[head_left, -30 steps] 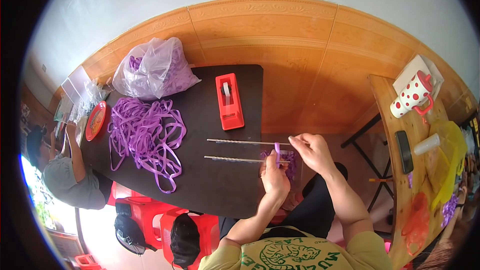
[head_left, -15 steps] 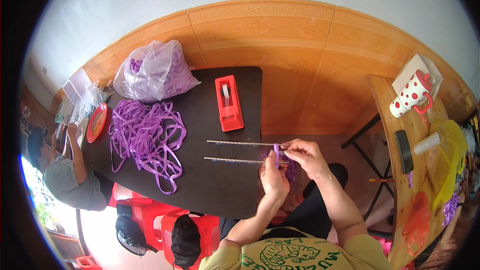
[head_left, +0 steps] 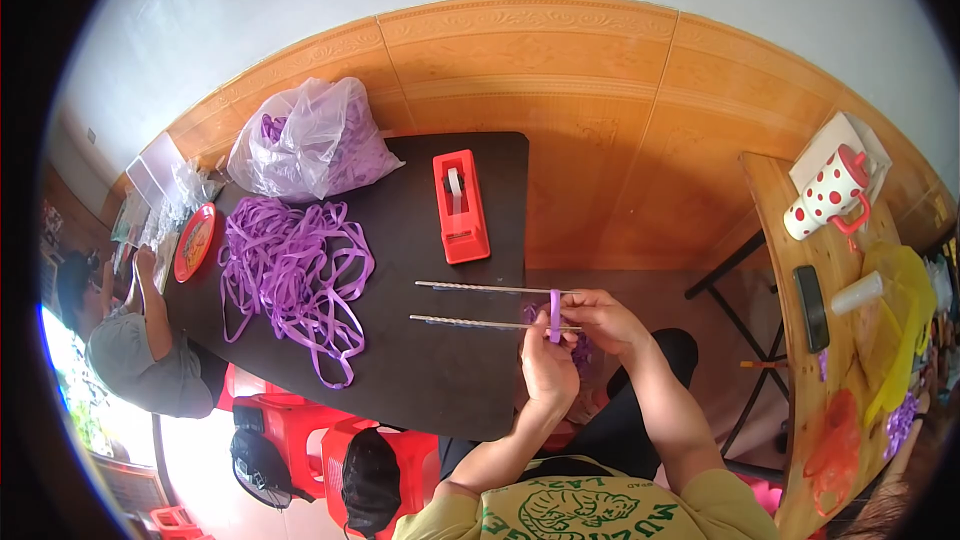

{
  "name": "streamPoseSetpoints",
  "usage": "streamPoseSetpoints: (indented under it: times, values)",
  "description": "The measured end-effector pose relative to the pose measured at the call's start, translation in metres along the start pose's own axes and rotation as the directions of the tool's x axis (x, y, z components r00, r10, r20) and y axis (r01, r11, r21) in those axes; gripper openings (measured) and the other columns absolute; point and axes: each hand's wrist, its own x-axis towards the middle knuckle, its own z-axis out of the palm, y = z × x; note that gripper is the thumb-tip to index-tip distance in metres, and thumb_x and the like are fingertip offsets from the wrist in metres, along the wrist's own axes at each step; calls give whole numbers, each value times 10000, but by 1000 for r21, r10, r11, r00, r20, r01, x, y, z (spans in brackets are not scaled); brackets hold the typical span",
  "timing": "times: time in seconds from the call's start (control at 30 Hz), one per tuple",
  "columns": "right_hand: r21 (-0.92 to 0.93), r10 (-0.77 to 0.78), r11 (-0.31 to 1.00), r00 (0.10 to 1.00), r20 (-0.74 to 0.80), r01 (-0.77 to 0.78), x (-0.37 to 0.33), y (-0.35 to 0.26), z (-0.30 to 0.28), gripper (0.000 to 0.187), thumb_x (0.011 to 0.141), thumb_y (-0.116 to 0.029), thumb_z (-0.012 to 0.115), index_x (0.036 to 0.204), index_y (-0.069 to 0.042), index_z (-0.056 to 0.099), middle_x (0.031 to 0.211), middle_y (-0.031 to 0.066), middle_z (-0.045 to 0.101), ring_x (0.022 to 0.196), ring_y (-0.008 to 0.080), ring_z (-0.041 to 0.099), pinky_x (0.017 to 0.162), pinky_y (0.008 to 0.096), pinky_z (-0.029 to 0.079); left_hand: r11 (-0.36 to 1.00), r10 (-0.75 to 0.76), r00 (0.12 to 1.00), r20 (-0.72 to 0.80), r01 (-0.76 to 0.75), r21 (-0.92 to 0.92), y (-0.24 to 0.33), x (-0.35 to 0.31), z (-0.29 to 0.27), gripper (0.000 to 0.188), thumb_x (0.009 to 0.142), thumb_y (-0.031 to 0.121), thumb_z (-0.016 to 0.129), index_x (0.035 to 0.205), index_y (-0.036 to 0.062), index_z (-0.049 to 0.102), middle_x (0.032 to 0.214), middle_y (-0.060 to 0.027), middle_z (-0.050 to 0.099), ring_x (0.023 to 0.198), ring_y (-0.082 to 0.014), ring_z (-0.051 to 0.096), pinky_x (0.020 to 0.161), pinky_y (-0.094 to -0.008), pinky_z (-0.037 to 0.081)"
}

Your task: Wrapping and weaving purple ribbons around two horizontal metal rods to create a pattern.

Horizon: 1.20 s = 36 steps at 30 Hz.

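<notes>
Two thin twisted metal rods jut out side by side over the right edge of the dark table, the far rod (head_left: 480, 287) and the near rod (head_left: 470, 322). A purple ribbon (head_left: 555, 315) spans both rods close to their right ends. At the near rod, my left hand (head_left: 550, 368) pinches the ribbon between thumb and fingers. My right hand (head_left: 606, 321) is closed just right of the ribbon, its fingertips pressed together against it by the far rod. Some fingertips are hidden behind the ribbon and the hands.
A heap of purple ribbon (head_left: 290, 275) lies on the dark table (head_left: 430, 380). Behind it sit a plastic bag (head_left: 310, 145) and a red tape dispenser (head_left: 461, 208). A wooden table (head_left: 772, 190) at right bears a dotted tumbler (head_left: 828, 192) and a phone (head_left: 811, 308). Another person (head_left: 145, 355) is far left.
My right hand has shifted slightly down and its fingers have moved in behind the ribbon. The ribbon now stands straighter across the two rods. My left hand keeps its place.
</notes>
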Motion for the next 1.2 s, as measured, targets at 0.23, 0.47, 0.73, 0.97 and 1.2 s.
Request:
streamPoseSetpoints:
  times: [0.23,0.47,0.73,0.97,1.2]
  values:
    - [-144,77,988,993,95,-62,17,-4,2,218,899,-111,592,1064,27,627,908,70,648,760,107,596,641,233,482,1000,20,999,35,-20,11,-8,4,-15,113,871,89,564,970,88,619,811,-12,603,673,-135,527,633,-268,436]
    - [-49,73,997,975,212,-64,36,-2,-4,207,849,-98,642,1000,43,648,864,84,656,752,138,628,642,239,501,999,30,998,63,-32,27,-3,-2,-10,73,852,92,582,921,91,604,878,-2,581,757,-137,521,669,-272,431]
    - [5,40,999,971,237,-43,43,-5,1,150,815,-66,653,913,47,676,765,73,658,642,111,606,575,217,475,995,97,988,124,-94,-25,-7,3,-12,112,853,100,584,961,82,611,909,-15,604,790,-145,537,750,-292,403]
    - [-98,132,989,968,212,-114,43,-15,0,186,833,-99,659,957,39,673,707,42,640,529,57,519,464,181,379,993,121,975,185,-116,-36,-8,5,-13,118,853,80,578,958,59,627,887,-62,638,833,-183,588,770,-304,421]
    - [-433,-103,901,966,-235,-9,38,-30,-25,179,844,-64,635,989,41,649,953,88,657,850,140,618,771,255,495,989,147,974,173,-140,-53,-13,6,-15,97,850,37,587,916,60,654,904,-75,656,834,-194,618,783,-300,430]
